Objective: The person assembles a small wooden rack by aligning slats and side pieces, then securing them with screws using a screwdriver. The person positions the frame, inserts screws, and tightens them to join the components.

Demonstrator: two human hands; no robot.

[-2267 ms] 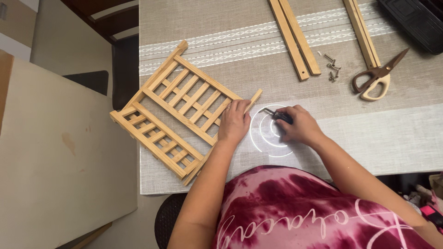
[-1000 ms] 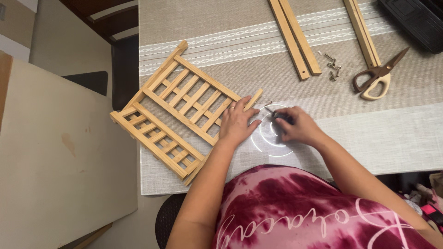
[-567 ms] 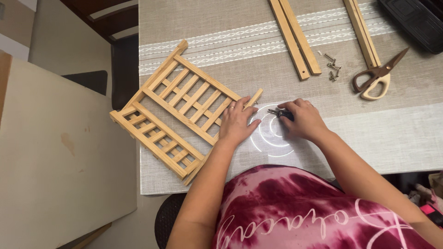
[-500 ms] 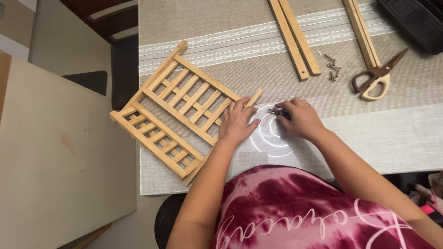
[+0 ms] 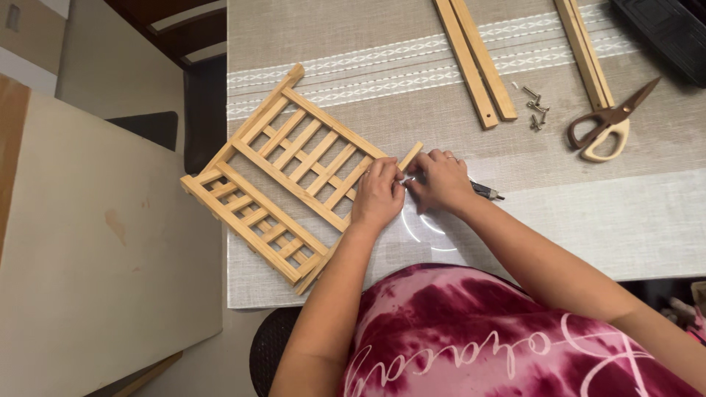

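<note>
- A slatted wooden rack (image 5: 290, 176) lies flat and askew on the left part of the table (image 5: 588, 220), one corner at the near edge.
- The left hand (image 5: 377, 195) rests palm down on the rack's right rail, fingers curled, their tips at the rail's free end; whether they pinch anything cannot be told.
- The right hand (image 5: 440, 180) sits just beside it, touching it, fingers bent toward the same rail end. It holds a small dark tool (image 5: 487, 192), whose tip pokes out on the hand's right side.
- Behind the hands, two loose wooden bars (image 5: 476, 62) lie side by side, running away from the person.
- A few screws (image 5: 535, 109) lie in a small heap just right of those bars.
- Another bar (image 5: 585, 51) lies beyond the screws, its near end by the scissors (image 5: 607, 125), which rest partly open.
- A black case (image 5: 665, 33) shows at the far right corner.
</note>
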